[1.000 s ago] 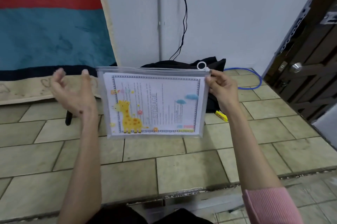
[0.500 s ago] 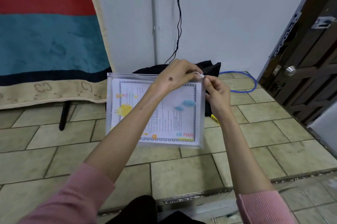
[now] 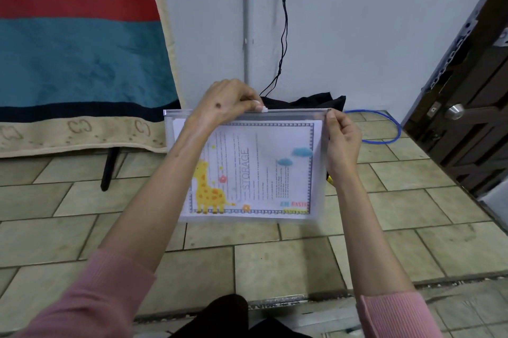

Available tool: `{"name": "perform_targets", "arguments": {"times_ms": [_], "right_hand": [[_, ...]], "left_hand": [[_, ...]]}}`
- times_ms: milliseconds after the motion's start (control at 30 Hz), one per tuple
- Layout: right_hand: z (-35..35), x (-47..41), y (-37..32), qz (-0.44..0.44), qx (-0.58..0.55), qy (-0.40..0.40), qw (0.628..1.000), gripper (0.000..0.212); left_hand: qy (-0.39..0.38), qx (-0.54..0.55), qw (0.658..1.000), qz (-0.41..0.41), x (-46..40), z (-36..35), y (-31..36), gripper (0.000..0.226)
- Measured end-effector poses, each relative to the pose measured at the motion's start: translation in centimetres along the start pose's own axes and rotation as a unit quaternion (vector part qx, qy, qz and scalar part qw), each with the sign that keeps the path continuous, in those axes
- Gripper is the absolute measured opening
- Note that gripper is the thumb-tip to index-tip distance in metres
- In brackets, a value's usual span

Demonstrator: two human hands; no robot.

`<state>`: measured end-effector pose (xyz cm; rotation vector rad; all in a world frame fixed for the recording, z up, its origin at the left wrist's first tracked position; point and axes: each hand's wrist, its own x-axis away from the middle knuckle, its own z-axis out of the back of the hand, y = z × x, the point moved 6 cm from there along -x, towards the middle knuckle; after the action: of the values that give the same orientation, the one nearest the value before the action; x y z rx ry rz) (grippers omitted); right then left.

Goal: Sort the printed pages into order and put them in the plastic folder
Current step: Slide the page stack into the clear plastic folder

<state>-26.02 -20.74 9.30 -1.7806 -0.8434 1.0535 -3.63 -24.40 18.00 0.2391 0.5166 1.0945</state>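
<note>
Left hand (image 3: 225, 106) pinched white zipper pull (image 3: 264, 109); right hand (image 3: 342, 139) gripped plastic folder (image 3: 316, 172) corner. Printed pages (image 3: 261, 167) sat inside, giraffe sheet foremost; page count unclear. Folder held above tiled floor (image 3: 275, 263).

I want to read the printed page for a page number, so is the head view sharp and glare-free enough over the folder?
Head view: light is soft and even, no hard glare on the clear plastic zip folder; its film slightly hazes the giraffe-printed page. "STORAGE" reads, sideways; small text is too blurred. The left hand and forearm hide the page's left part. Wide-angle bending shows at the dark wooden door.
</note>
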Motion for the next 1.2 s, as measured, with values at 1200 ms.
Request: {"name": "perform_targets", "arguments": {"times_ms": [1200], "right_hand": [[3.7,8.2,8.9,-0.215,0.374,-0.160,0.888,0.052]], "left_hand": [[0.192,0.242,0.874,0.374,18.3,-9.7,-15.7,0.027]]}}
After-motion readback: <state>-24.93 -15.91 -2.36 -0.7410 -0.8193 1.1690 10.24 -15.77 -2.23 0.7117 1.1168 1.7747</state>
